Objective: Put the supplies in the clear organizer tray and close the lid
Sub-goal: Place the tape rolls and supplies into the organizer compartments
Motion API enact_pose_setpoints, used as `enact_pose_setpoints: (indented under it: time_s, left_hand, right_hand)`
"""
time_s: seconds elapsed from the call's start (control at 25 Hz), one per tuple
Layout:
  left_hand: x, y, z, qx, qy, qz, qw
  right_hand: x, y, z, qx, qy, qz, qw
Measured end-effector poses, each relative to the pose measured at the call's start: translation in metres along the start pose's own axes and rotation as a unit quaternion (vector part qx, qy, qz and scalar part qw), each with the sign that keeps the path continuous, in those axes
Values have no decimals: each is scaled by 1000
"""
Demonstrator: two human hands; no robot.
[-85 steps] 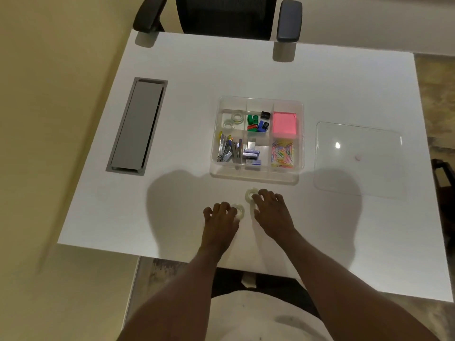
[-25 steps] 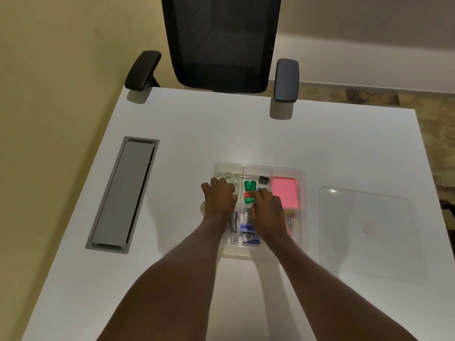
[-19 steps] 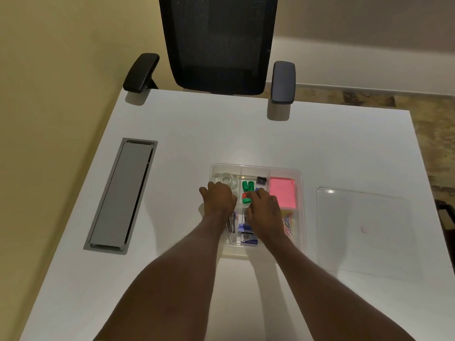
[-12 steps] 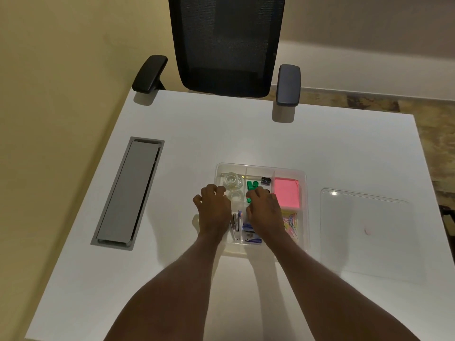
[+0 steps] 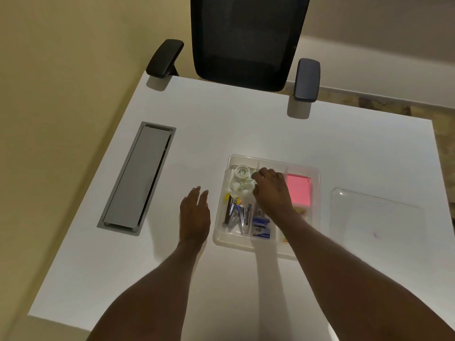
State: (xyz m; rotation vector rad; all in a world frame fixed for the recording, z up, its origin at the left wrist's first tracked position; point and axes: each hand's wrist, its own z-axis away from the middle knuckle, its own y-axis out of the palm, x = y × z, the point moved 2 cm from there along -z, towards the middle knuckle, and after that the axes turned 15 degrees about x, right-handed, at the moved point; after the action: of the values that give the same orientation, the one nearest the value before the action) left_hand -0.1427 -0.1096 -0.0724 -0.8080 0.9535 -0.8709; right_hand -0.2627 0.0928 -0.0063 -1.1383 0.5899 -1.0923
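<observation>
Two bare hands reaching forward
Left hand (image 5: pixel 194 215) flat, fingers extended; right hand (image 5: pixel 272 190) farther forward, fingers curled downward.

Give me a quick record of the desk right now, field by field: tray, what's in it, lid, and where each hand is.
tray: clear organizer tray, open, on the white desk
far left compartment: clear tape rolls
near left compartment: metal staplers or clips
near middle compartment: blue boxes
far right compartment: pink sticky notes
lid: clear lid, flat on the desk, right of the tray, apart from it
left hand: left hand, open, empty, over the desk left of the tray
right hand: right hand, over the tray's middle, fingertips at the tape rolls; grip unclear
</observation>
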Motion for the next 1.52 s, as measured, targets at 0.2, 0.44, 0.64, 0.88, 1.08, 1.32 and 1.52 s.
enact_pose_setpoints:
  time_s: [0.2,0.44,0.64,0.88,1.08,1.32,1.52]
  left_hand:
    - [10,24,-1,21,49,37,998]
    - [22,47,-6,-24,44,3,999]
    - [25,55,-10,-30,33,-3,999]
    - [26,57,-11,-26,30,-4,999]
    - [27,57,-11,-20,25,1,999]
    - [26,55,-11,-17,24,8,1000]
    - [27,56,-11,-18,27,6,999]
  right_hand:
    - [2,-6,-26,9,-30,18,999]
    - [12,3,-52,54,-90,116,988]
    - [15,7,-63,73,-124,137,980]
    - [6,7,-61,102,-92,141,980]
    - [0,7,-57,97,-103,147,979]
    - [5,5,-61,112,-114,182,970]
    - [12,7,-68,116,-117,189,968]
